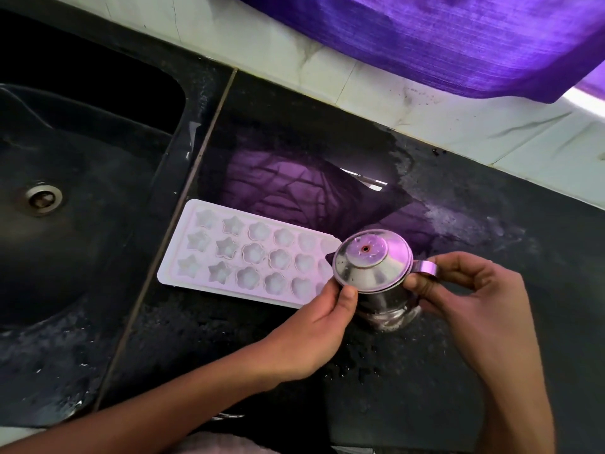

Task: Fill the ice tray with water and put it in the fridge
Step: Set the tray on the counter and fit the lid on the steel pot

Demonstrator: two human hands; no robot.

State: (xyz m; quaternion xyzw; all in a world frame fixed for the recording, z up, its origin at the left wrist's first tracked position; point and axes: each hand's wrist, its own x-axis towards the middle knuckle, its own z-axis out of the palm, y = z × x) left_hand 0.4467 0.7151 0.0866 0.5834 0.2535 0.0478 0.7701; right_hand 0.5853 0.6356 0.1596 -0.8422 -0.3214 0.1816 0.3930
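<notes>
A white ice tray (235,250) with star and flower shaped cells lies flat on the dark counter (491,257), just right of the sink. At the tray's right end stands a small steel jug (379,296) with a domed steel lid (370,260) on top. My left hand (314,326) pinches the lid's near rim between thumb and fingers. The jug's band handle (425,268) is held by my right hand (474,299), fingers curled round it. The jug hides the tray's right end.
A black sink (75,208) with a metal drain (42,198) fills the left side. Pale wall tiles (360,70) run behind the counter, and a purple cloth (442,37) hangs over them at the top right. The counter surface looks wet and speckled.
</notes>
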